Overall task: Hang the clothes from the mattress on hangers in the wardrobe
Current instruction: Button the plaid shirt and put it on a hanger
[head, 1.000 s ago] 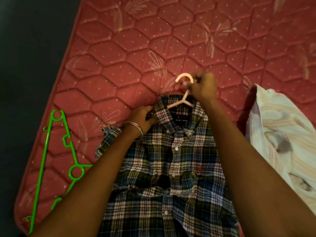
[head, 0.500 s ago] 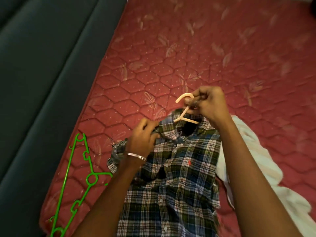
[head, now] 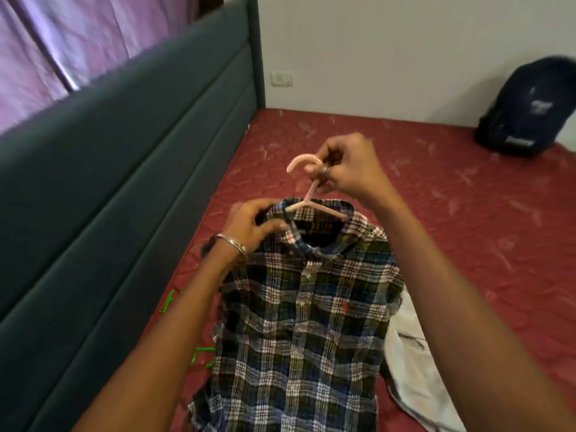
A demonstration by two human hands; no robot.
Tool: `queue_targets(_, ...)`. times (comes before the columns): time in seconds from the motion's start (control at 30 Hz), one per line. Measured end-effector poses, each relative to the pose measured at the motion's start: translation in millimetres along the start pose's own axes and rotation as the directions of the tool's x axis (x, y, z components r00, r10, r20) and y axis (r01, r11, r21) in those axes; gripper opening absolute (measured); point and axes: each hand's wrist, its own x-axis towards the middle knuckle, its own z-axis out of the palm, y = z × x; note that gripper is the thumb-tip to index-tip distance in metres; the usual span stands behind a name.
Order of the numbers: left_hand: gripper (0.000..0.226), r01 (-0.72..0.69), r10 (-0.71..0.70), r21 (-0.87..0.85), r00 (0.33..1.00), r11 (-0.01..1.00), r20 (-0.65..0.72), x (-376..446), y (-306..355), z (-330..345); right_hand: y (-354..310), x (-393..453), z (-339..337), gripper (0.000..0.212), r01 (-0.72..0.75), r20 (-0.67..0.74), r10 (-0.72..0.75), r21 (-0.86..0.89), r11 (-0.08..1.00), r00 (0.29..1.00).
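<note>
A plaid shirt (head: 308,313) in blue, green and white hangs from a pale pink hanger (head: 307,194) above the red quilted mattress (head: 467,232). My right hand (head: 349,169) grips the hanger's neck just under its hook. My left hand (head: 252,226) pinches the shirt's collar at the left shoulder. The hanger's arms sit inside the collar, mostly hidden by cloth. A light striped garment (head: 414,363) lies on the mattress to the right, partly under the shirt.
A green hanger (head: 199,360) lies on the mattress's left edge, mostly hidden behind my left arm. A dark grey padded bed frame (head: 124,182) runs along the left. A dark backpack (head: 530,107) leans on the white wall at the far right.
Both hands have lifted the shirt on the pink hanger up off the mattress. My view has tilted upward, bringing the wall, backpack and curtain into sight.
</note>
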Motion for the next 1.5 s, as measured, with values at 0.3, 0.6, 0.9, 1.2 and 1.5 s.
queue_targets(0.3,0.049,-0.242,0.35,0.365,0.897,0.899,-0.269,25,86,-87,-109,6,-52,0.016,0.179,-0.215,-0.18,-0.026,0.983,0.96)
queue_targets(0.6,0.022,-0.247,0.313,0.42,0.945,0.873,-0.094,56,165,-118,-177,4,-54,0.024,0.397,-0.078,-0.399,-0.039,0.917,0.914)
queue_targets(0.9,0.025,-0.207,0.315,0.323,0.89,0.923,-0.33,66,165,-149,-78,-1,-127,0.084,0.105,0.085,-0.071,-0.53,0.841,0.994)
queue_targets(1.2,0.02,-0.241,0.298,0.24,0.924,0.94,-0.239,61,179,-160,-26,-12,-159,0.016,0.173,0.041,-0.173,0.018,0.985,0.984)
queue_targets(1.5,0.02,-0.203,0.208,0.12,0.978,0.972,-0.029,50,208,-178,-48,3,-152,0.044,0.248,-0.333,-0.133,0.332,0.91,0.934)
